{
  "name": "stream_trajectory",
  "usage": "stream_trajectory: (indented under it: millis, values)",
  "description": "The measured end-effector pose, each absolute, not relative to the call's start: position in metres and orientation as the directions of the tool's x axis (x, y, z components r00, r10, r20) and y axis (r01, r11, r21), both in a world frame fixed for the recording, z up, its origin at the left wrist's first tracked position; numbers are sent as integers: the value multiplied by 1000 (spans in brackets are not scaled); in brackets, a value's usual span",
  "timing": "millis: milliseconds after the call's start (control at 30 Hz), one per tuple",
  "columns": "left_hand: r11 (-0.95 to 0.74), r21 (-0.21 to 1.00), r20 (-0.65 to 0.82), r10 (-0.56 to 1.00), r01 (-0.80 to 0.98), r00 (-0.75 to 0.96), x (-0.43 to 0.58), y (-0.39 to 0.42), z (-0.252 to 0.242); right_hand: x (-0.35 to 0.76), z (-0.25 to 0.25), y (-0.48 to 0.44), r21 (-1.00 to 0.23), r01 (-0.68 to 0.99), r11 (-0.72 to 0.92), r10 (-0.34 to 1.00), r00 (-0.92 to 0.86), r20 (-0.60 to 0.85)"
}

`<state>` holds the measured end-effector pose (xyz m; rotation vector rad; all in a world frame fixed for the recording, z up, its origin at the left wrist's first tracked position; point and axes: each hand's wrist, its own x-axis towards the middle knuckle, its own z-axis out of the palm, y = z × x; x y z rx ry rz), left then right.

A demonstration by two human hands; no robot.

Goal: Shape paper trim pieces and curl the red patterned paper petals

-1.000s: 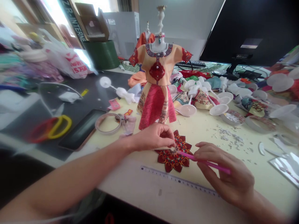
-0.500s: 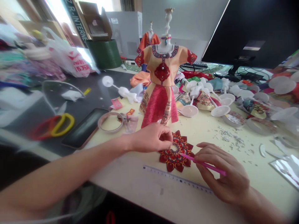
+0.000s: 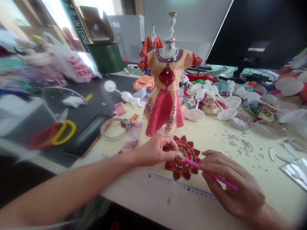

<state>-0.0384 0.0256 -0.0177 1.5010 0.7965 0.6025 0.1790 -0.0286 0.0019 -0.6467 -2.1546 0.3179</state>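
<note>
A flower-shaped cutout (image 3: 184, 169) with pointed dark-red petals and a patterned middle lies flat on the table. My left hand (image 3: 157, 150) is over its left side, thumb and forefinger pinched together by the pale centre. Whatever is between those fingertips is too small or hidden to make out. My right hand (image 3: 233, 185) grips a pink pen-like stick (image 3: 217, 177), whose tip points at the cutout's centre, close to the left fingertips. A ruler (image 3: 177, 186) lies just in front of the cutout. Behind it stands a small dress form in a cream and red dress (image 3: 165, 95).
Loose rhinestones (image 3: 237, 140) are scattered to the right. Small white stands (image 3: 195, 115) and fabric crowd the back. A tape roll (image 3: 114, 129), a phone (image 3: 87, 135) and scissors (image 3: 63, 132) lie left. A monitor (image 3: 254, 32) stands behind.
The view has tilted slightly, so the scene sits lower. My right hand has shifted a little right and down in the picture; the stick's tip remains near the centre. My left hand stays pinched.
</note>
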Motion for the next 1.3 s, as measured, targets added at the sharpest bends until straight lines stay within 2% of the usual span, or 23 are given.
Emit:
stream_trajectory:
  millis: [233,1167,1300]
  values:
    - [21,990,-100,790,137,604,-36,25,-20,182,1,-31,-442,330,834,552,-508,661]
    - [-150,956,-41,784,252,620,-40,30,-23,179,0,-29,-465,332,821,569,-535,625]
    - [-100,965,-68,795,242,603,-42,30,-23,179,1,-29,-478,321,818,572,-538,619]
